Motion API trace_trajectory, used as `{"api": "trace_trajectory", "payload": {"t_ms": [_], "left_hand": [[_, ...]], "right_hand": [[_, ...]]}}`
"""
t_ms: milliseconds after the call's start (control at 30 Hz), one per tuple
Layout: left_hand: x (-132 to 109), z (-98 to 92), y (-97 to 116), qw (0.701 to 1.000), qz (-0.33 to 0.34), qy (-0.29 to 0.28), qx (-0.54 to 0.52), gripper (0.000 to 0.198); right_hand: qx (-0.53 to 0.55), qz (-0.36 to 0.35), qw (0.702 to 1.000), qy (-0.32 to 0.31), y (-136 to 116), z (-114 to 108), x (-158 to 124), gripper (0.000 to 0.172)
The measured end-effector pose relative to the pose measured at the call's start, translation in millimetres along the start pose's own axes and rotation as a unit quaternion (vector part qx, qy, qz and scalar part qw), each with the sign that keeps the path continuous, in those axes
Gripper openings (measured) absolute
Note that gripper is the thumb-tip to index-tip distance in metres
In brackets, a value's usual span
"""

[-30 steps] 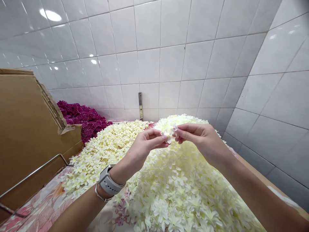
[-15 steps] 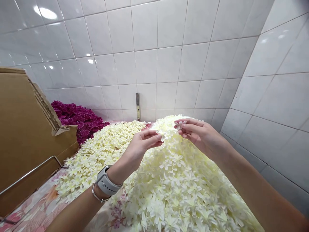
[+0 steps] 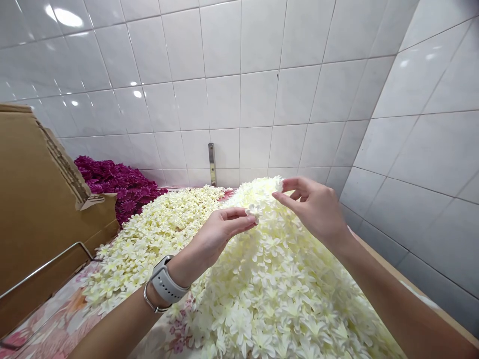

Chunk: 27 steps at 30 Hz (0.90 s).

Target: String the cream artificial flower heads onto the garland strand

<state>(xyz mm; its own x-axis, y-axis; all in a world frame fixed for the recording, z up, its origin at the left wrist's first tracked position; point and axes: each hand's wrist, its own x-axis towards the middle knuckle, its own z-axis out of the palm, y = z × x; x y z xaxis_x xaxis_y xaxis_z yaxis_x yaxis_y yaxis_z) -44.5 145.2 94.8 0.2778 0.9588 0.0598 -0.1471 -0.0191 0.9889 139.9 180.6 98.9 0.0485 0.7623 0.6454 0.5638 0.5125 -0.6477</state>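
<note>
Between the thumb and fingers of my left hand [image 3: 224, 227] is a small white artificial flower [image 3: 253, 213], pinched above a big heap of similar flowers. My right hand [image 3: 312, 204] is at the upper right of that heap of white flowers [image 3: 288, 284]; its thumb and forefinger are apart, with the fingertips at the pale blossoms near the top. Nothing is plainly gripped in it. A lower mound of smaller cream flowers [image 3: 157, 229] spreads behind and to the left of my left hand.
Dark magenta flowers [image 3: 116, 184] are piled at the back left beside a torn cardboard box [image 3: 45, 169]. A metal rod [image 3: 48, 269] crosses the box's front. Tiled walls [image 3: 258, 99] close off the back and right. A floral cloth [image 3: 75, 319] covers the surface.
The small flower that my right fingers held is no longer seen in them, and those fingers have spread apart. My left hand has shifted slightly right and down, keeping its flower.
</note>
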Motion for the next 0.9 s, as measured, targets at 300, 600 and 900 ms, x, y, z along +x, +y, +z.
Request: {"api": "trace_trajectory", "payload": {"t_ms": [300,600,900], "left_hand": [[-2,-0.7,0,0.998,0.044,-0.013,0.036,0.015],[-6,-2.3,8,0.995,0.069,-0.015,0.070,0.019],[-9,-3.9,11,0.991,0.093,-0.022,0.092,0.014]], "right_hand": [[-0.005,-0.196,0.966,-0.168,-28,-7,-17,0.010],[0.251,0.030,0.913,-0.321,-28,-8,-12,0.024],[0.281,0.026,0.919,-0.274,-22,-4,-11,0.022]]}}
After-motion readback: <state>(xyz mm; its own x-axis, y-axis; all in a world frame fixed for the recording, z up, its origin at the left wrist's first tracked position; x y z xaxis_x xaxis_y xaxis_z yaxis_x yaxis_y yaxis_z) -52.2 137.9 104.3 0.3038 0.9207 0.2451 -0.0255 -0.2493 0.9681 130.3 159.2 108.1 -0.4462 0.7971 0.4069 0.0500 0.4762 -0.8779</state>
